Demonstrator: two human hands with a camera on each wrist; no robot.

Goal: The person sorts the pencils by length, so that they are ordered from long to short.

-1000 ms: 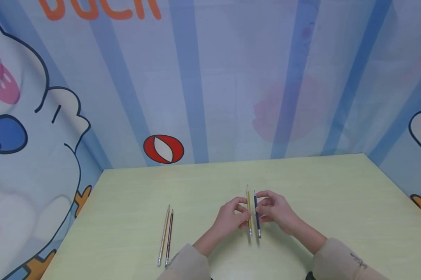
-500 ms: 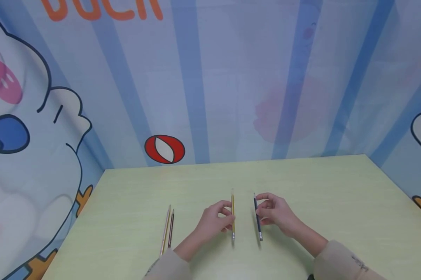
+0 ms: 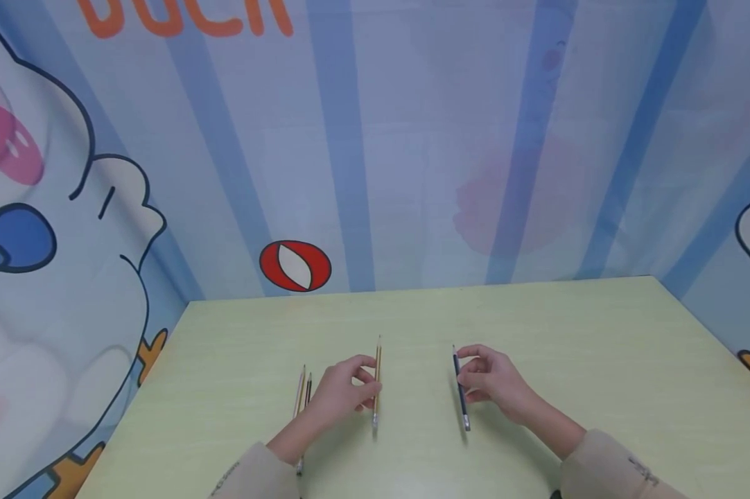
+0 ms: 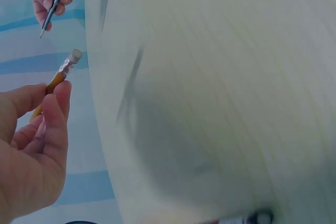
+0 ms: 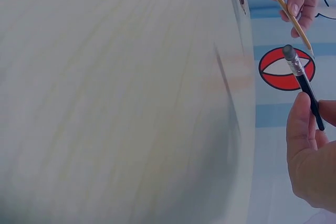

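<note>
My left hand (image 3: 344, 388) pinches a yellow pencil (image 3: 377, 378) between thumb and fingers. The pencil has a pale eraser in a silver ferrule, seen close up in the left wrist view. Across a gap to the right, my right hand (image 3: 496, 381) pinches a dark blue or black pencil (image 3: 461, 391); its grey eraser end shows in the right wrist view. Both pencils are held off the table, points away from me, their shadows below. Beside my left forearm lie a light-coloured pencil (image 3: 299, 391) and a dark red one (image 3: 309, 388), partly hidden by that arm.
A pale yellow-green table (image 3: 537, 333) spreads under both hands. Behind it stands a blue striped cloth backdrop (image 3: 406, 173) with cartoon prints, including a red and white ball shape (image 3: 296, 266).
Holding the yellow pencil, my left hand has moved left, away from the dark pencil and over toward the lying pencils. My right hand has stayed nearly still.
</note>
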